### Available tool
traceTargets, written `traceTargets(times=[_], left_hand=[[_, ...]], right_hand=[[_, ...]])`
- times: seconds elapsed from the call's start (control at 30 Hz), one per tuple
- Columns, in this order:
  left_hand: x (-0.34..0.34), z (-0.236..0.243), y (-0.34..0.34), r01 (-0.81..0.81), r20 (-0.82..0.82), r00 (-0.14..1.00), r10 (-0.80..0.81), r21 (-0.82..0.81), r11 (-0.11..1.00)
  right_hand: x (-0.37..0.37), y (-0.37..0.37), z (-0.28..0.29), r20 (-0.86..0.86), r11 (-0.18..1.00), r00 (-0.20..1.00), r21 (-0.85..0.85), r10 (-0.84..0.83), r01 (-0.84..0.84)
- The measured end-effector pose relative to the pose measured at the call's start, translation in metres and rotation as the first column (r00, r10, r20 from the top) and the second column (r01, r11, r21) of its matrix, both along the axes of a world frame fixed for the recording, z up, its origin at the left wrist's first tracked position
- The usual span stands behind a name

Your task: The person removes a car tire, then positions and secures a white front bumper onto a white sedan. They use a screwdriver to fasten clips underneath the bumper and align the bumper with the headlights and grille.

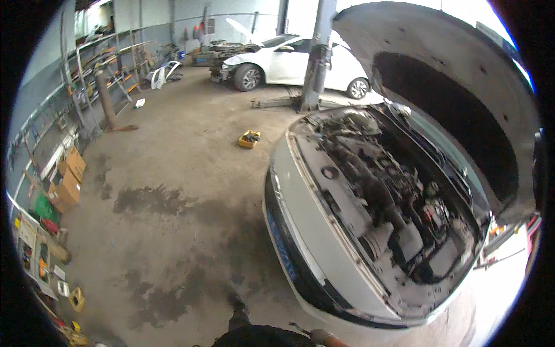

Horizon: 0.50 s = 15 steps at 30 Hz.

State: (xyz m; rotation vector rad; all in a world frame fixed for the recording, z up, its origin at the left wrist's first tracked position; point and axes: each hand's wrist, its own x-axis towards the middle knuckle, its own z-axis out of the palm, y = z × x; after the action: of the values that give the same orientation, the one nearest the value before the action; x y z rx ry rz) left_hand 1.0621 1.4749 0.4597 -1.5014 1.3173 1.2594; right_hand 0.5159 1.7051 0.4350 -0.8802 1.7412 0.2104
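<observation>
At the lower edge, only part of my right hand shows, close to the front bumper of a white car. It is closed around a thin dark tool whose tip sticks out to the left; its exact kind is too small to tell. My left hand is out of the picture. Beside me on the right stands the white car with its hood raised. Its engine bay lies uncovered, showing dark hoses, covers and a battery area.
A yellow box of small parts sits on the stained floor. Farther off are a lift post and a second white car with its front stripped. Racks, cardboard boxes and a tool cart line the left.
</observation>
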Motion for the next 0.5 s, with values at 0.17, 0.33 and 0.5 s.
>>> traceTargets(times=[0.17, 0.33, 0.5], left_hand=[[0.004, -0.027, -0.151, 0.254, -0.115, 0.952, -0.282, -0.211, 0.944], [-0.071, 0.098, -0.343, -0.666, -0.604, 0.698, 0.385, -0.350, 0.659], [-0.079, 0.143, -0.444, -0.780, -0.684, 0.591, 0.428, -0.347, 0.521]], right_hand=[[0.015, -0.241, 0.034, -0.041, 0.946, 0.970, -0.214, 0.242, -0.245], [0.020, -0.439, 0.114, 0.139, 0.885, 0.948, -0.343, -0.285, 0.316], [0.002, -0.615, 0.049, 0.464, 0.824, 0.814, -0.261, -0.350, 0.503]])
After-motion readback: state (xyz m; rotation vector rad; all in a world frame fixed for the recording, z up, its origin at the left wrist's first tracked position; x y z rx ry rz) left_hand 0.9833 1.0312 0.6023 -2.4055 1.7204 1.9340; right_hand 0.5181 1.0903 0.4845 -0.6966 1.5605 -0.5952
